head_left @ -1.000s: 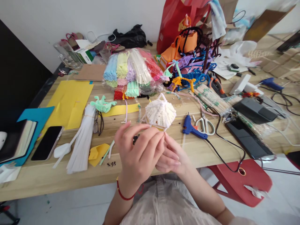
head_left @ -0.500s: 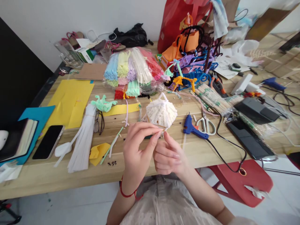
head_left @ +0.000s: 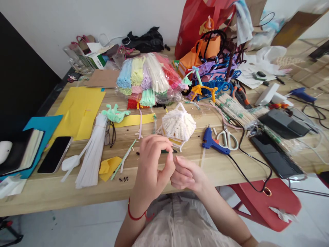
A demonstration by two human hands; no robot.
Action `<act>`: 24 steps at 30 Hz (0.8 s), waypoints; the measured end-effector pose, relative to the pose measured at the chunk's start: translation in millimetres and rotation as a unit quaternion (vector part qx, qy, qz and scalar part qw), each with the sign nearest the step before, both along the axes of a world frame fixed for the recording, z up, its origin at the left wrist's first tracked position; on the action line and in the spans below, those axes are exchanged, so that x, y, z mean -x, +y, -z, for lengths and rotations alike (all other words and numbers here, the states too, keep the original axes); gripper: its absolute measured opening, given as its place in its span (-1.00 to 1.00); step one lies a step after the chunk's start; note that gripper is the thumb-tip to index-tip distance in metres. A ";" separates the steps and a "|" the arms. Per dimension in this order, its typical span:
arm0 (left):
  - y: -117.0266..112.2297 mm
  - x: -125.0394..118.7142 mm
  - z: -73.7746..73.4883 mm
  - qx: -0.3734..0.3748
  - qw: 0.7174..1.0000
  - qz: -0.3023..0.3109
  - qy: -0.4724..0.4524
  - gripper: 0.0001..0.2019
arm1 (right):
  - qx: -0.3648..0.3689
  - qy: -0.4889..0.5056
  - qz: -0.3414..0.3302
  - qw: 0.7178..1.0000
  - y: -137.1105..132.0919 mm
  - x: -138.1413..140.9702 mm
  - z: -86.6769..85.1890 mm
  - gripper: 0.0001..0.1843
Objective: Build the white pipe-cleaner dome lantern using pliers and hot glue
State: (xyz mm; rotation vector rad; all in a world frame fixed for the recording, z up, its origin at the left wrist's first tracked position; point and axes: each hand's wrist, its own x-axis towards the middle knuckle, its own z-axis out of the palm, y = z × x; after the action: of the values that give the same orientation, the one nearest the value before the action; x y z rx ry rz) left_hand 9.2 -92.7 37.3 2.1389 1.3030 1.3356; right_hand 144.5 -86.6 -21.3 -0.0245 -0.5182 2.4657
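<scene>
Just before the white basket (head_left: 177,124), left hand (head_left: 153,168) and right hand (head_left: 189,175) meet, grips pinched shut, contents too tiny to tell; a slip could lose it in bench (head_left: 218,168) clutter.

Sth betw. hands (head_left: 177,171), too small t/tell.

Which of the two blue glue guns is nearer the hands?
The glue gun beside the scissors, just past the right hand; the other gun lies far right.
</scene>
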 end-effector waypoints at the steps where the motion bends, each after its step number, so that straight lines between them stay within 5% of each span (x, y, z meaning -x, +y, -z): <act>1: -0.8 1.8 6.0 0.017 1.000 0.007 -0.015 -0.87 | -0.001 -0.037 0.013 0.999 -2.5 -3.5 3.2 -0.34; 6: -3.3 18.3 56.8 0.101 0.993 -0.054 0.017 -0.76 | 0.000 -0.149 0.081 0.986 -17.6 -31.9 19.3 -0.61; 11: -0.2 54.1 102.0 0.129 0.970 -0.166 0.123 -0.73 | 0.001 -0.315 0.179 0.932 -26.3 -61.7 33.9 -0.73; 14: 9.0 79.4 111.9 0.130 0.959 -0.202 0.153 -0.64 | -0.013 -0.358 0.248 0.900 -25.4 -69.7 39.8 -0.78; 17: 28.5 99.7 114.9 0.129 0.951 -0.214 0.181 -0.81 | -0.028 -0.380 0.310 0.871 -22.3 -70.3 42.1 -0.82; 24: 77.8 110.3 125.1 0.151 0.942 -0.174 0.243 -0.82 | -0.047 -0.368 0.324 0.870 -15.2 -63.3 37.3 -0.71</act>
State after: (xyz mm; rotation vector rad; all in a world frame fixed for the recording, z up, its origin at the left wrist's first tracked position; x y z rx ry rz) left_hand -101.2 -15.0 -87.8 2.1547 2.0062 0.6481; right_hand 207.8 -101.9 -58.6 -0.9681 -0.7851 1.6920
